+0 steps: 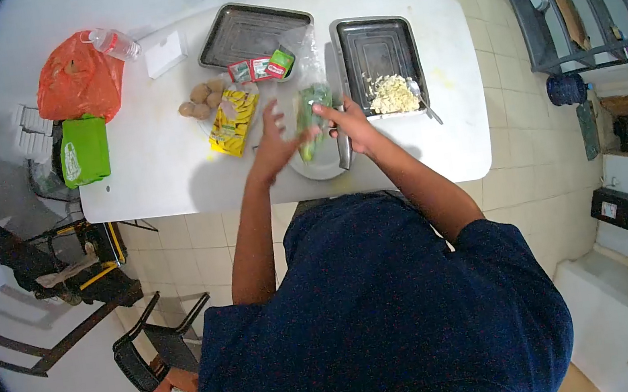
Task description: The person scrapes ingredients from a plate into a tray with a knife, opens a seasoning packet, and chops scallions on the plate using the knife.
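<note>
A clear plastic bag with long green vegetables (312, 119) lies over a white plate (317, 173) near the table's front edge. To its left is my left hand (275, 151), fingers spread, thumb reaching to the greens. My right hand (354, 127) is at the bag's right side; its thumb stretches over the bag, apart from the forefinger, and its other fingers are partly hidden. Beneath that hand a knife (345, 152) rests at the plate's right edge, handle toward me. Whether either hand presses on the bag, I cannot tell.
Right: black tray (342, 54) with chopped pale food (391, 93) and a spoon (424, 98). Back: another tray (249, 31), red-green packets (260, 68). Left: brown round items (199, 98), yellow packets (235, 122), orange bag (79, 81), bottle (116, 44), green bag (85, 151).
</note>
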A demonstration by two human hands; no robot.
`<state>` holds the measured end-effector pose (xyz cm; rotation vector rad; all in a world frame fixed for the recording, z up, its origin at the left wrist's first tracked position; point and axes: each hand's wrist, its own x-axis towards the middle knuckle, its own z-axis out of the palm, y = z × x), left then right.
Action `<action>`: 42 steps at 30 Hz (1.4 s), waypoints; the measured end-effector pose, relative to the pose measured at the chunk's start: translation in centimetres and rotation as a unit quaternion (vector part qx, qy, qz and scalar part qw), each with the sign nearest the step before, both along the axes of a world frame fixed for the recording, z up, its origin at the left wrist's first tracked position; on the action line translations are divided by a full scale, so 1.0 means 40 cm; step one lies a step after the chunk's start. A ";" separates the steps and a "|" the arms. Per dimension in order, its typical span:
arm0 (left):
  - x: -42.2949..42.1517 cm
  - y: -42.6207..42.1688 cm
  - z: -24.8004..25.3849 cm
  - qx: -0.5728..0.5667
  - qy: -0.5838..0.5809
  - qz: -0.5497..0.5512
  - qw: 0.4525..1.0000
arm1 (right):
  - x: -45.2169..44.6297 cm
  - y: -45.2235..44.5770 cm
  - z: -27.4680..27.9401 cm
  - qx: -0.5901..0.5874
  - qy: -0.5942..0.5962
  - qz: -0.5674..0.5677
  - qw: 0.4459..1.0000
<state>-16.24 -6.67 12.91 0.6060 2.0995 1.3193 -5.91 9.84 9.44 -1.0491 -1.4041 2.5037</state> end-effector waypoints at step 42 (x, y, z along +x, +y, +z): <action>-0.022 0.043 0.198 0.086 0.292 -0.093 0.948 | 0.297 0.097 0.035 0.129 -0.113 0.116 0.978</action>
